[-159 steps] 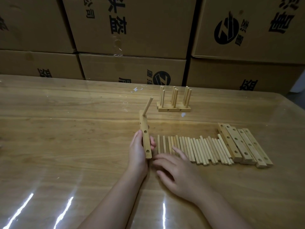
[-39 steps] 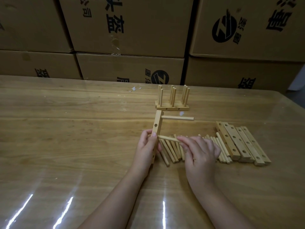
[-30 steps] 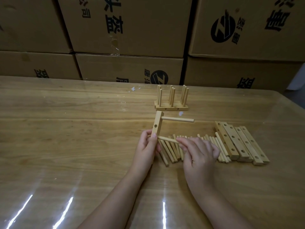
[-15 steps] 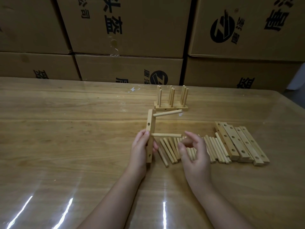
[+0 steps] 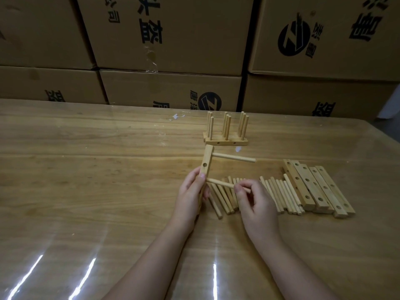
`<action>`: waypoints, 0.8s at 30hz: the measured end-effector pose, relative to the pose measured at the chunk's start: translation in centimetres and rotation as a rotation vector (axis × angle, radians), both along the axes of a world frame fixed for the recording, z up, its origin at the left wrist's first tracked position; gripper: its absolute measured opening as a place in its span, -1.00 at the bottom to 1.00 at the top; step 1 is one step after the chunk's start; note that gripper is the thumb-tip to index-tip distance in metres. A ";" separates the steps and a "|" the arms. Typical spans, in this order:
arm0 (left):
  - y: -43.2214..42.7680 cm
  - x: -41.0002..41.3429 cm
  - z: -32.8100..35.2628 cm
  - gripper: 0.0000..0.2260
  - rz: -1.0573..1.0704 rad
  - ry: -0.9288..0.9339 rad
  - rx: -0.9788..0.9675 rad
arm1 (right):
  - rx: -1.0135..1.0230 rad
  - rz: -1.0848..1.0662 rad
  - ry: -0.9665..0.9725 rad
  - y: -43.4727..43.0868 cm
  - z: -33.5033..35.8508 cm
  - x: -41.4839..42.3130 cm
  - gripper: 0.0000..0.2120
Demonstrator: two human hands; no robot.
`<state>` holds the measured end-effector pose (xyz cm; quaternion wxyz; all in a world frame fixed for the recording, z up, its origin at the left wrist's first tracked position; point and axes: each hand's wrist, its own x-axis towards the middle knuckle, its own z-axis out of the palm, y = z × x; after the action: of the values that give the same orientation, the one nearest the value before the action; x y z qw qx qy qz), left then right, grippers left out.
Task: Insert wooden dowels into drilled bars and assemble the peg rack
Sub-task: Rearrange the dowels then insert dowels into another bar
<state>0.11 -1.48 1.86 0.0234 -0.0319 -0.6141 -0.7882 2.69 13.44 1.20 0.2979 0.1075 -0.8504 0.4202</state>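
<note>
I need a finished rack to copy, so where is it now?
Head view: the rack stands on the far side of the table, right of centre, just beyond the top of the bar that the left hand holds.

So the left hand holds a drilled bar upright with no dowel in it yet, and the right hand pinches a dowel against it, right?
Not quite: the head view shows one dowel already seated near the top of the drilled bar, sticking out to the right. The rest stands: the left hand holds the bar upright and the right hand pinches a second dowel against it.
</note>
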 end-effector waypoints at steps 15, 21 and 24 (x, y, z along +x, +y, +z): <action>0.2 -0.4 -1.0 -0.46 -0.047 0.113 -0.411 | 0.142 0.094 0.022 0.5 0.1 -0.2 -0.83; -0.1 -0.4 -1.2 -0.50 -0.069 0.111 -0.460 | 0.121 0.088 0.002 0.6 0.1 -0.1 -0.90; -0.1 -0.4 -1.2 -0.50 -0.057 0.117 -0.461 | 0.118 0.078 -0.012 0.4 0.1 -0.1 -0.90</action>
<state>-0.25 -1.56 0.69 0.0288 -0.0995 -0.7744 -0.6242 2.58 13.88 1.26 0.2695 0.1552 -0.8706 0.3814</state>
